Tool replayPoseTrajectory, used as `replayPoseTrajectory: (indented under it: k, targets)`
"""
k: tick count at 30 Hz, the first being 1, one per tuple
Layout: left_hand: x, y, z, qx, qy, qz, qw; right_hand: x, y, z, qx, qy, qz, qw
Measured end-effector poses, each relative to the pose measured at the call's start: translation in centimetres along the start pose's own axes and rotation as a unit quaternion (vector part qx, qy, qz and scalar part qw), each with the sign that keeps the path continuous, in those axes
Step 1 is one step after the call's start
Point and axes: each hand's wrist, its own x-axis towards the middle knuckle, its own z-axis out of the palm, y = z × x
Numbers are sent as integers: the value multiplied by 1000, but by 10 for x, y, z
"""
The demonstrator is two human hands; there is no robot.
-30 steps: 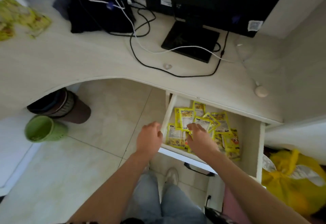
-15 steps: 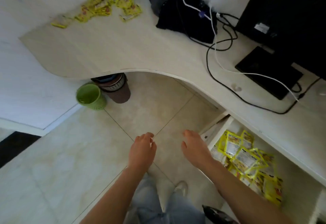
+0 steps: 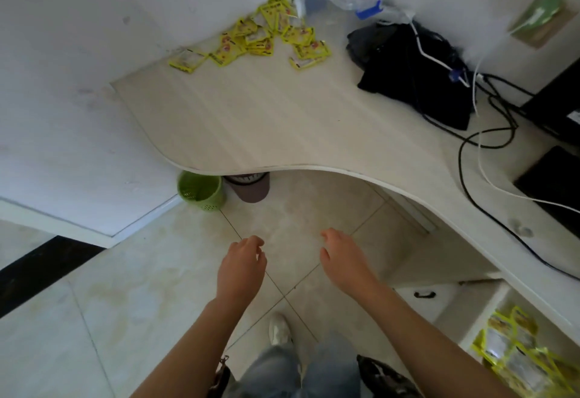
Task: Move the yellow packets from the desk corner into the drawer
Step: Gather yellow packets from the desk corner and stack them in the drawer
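View has swung left since earlier: left hand [image 3: 241, 267] and right hand [image 3: 343, 261] empty, fingers loosely curled; drawer [image 3: 483, 313] holds packets [image 3: 518, 357]; corner pile [image 3: 260, 38] remains on the desk [image 3: 282, 121].

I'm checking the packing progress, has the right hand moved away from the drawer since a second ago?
Yes. The right hand was inside the drawer on the packets; now it hangs empty over the floor tiles, left of the drawer, toward the desk corner.

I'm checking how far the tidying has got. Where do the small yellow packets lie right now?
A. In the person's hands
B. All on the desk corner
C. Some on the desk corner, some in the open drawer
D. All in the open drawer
C: a scatter of small yellow packets lies on the desk corner, more yellow packets sit in the open drawer, and the left hand and right hand hold nothing.
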Motion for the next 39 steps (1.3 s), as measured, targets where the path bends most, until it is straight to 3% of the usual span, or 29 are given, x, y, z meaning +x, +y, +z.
replayPoseTrajectory:
  k: [15,22,39]
  targets:
    - [184,-36,-68,3,41,-23,999,187,-86,-47,1,20,-66,998]
    - [280,-41,-96,15,38,-63,997,288,-119,-80,-40,-9,-113,993]
    - [493,-84,-176,81,-26,-35,996,476,-210,-118,-96,-11,-128,987]
